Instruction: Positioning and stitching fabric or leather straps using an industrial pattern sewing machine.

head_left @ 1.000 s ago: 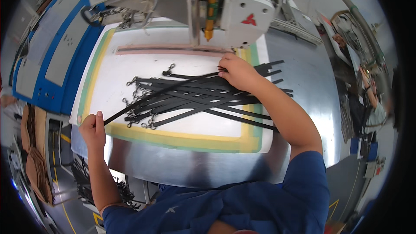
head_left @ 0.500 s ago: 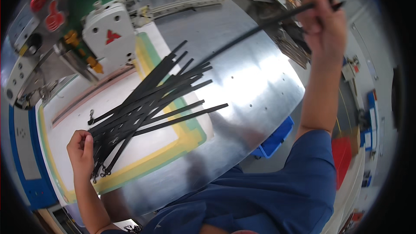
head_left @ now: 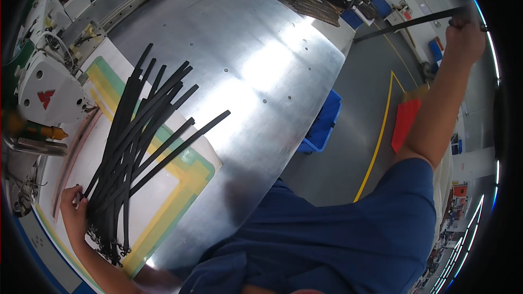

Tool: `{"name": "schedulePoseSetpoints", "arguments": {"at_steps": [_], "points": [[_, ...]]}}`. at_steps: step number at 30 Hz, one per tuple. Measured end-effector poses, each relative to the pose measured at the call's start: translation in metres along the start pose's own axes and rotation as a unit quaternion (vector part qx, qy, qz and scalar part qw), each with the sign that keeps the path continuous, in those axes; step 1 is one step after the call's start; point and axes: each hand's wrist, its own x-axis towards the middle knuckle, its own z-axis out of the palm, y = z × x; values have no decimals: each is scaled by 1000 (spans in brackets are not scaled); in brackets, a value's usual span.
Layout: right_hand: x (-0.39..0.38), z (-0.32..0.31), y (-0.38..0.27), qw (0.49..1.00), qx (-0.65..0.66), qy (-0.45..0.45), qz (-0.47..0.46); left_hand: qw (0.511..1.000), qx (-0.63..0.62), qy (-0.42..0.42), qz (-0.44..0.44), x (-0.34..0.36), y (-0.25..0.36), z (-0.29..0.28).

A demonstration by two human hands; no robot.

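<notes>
Several flat black straps [head_left: 136,122] lie in a loose crossed pile, small dark metal hooks [head_left: 111,247] bunched at their near ends. Beside that end, my left hand [head_left: 74,211] is closed, thumb and finger pinching the end of one strap of the pile. Far out to the right, my right arm is stretched away from the table. My right hand [head_left: 467,41] is a closed fist around another black strap [head_left: 406,24], which trails back leftward past the table's far right corner. The fingers' exact hold there is blurred.
Under the pile lies a white board [head_left: 158,201] edged with yellow and green tape, on a shiny metal table [head_left: 256,98]. A white-and-green sewing machine [head_left: 52,87] stands at the left. Below the table's right edge are a blue bin [head_left: 325,125] and a red box [head_left: 404,122].
My view has turned right. My right hand has swung farther outward with its strap, whose trailing end has come away from above the pile. My left hand stays by the hook ends.
</notes>
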Motion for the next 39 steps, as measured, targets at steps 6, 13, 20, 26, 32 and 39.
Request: {"name": "schedulePoseSetpoints", "arguments": {"at_steps": [6, 13, 20, 26, 32, 39], "points": [[-10, -92, 106, 811, -572, 62, -106, 999, -29, 7, -45, -7, -5, 8], [-82, -197, 242, 689, -703, -27, 173, 996, -66, 25, -50, -17, -15, 16], [-119, -207, 260, 685, -703, -32, 187, 973, -187, 109, -77, -33, -21, 35], [-159, -52, 234, 846, -443, -232, 184, 979, -187, 70, -46, -39, -17, 26], [-293, 100, 106, 792, -262, -523, 173, 990, -137, 23, -11, -36, -19, 9], [-377, 126, 57, 750, -271, -592, 114, 989, -148, 12, -8, -40, -27, 1]]}}
